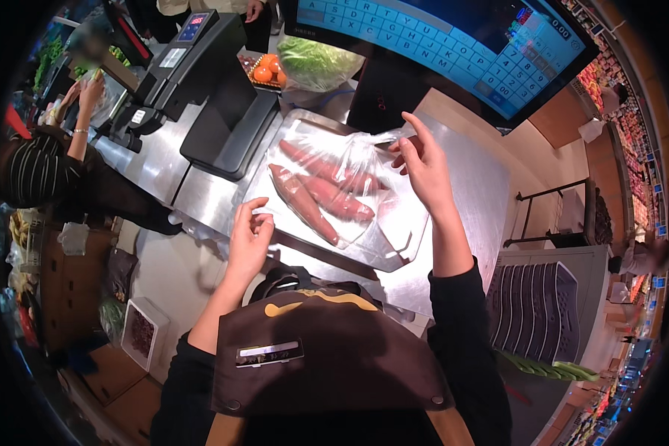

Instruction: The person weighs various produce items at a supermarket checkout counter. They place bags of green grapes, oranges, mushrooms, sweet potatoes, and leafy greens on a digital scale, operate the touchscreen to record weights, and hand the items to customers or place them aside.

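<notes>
A clear plastic bag [343, 150] of several reddish sweet potatoes [305, 203] lies on the metal weighing plate [418, 228] of a counter scale. Its gathered top bunches at the far right side. My right hand [426, 167] hovers beside that top with the fingers apart; whether a fingertip touches the plastic is hard to tell. Off the plate's near left edge, my left hand [250, 237] hangs with loosely curled fingers and nothing in it.
A touch screen with a keyboard [451, 56] overhangs the far side. Left of the plate stands a black scale-printer [217, 122]. Behind are a bagged leafy vegetable [315, 64] and orange fruit [265, 71]. A co-worker [44, 167] works at the left; stacked baskets [535, 312] stand right.
</notes>
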A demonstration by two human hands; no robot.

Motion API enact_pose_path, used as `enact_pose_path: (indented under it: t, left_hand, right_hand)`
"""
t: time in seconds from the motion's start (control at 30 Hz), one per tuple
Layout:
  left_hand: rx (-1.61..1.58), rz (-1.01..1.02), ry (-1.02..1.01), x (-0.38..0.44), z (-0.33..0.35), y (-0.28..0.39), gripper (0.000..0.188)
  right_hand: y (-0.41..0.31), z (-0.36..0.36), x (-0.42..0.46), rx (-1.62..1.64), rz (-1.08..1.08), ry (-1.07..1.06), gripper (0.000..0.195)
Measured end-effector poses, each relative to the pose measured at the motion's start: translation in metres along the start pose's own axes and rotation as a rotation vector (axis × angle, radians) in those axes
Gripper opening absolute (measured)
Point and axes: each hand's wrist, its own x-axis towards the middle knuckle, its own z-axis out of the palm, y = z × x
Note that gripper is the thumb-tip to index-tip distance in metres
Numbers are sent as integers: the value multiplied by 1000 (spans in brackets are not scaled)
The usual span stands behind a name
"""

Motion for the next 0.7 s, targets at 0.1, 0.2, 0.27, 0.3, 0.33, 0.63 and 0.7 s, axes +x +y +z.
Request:
enact_pose_path:
  t: [0.1,0.2,0.27,0.3,0.33,0.63,0.7]
  left_hand:
    - [57,97,-10,1,-2,12,25]
    - [66,104,-45,2,-7,15,22]
    - [60,101,-67,0,-15,9,19]
    - [77,104,-85,-2,-18,10,19]
    - [76,101,-95,-2,-20,9,19]
    - [8,-5,-109,-14,-41,-16,17]
    - [7,-19,-107,-14,-48,-26,18]
  right_hand:
    - [-37,8,10,-87,-330,97,26]
    - [-69,16,24,-185,-494,160,19]
    - [-88,25,36,-225,-573,193,20]
    - [-95,28,45,-236,-610,203,20]
    - [-101,31,54,-305,-632,239,21]
    - [-138,65,112,-774,-782,337,27]
    - [-143,73,118,-801,-806,339,25]
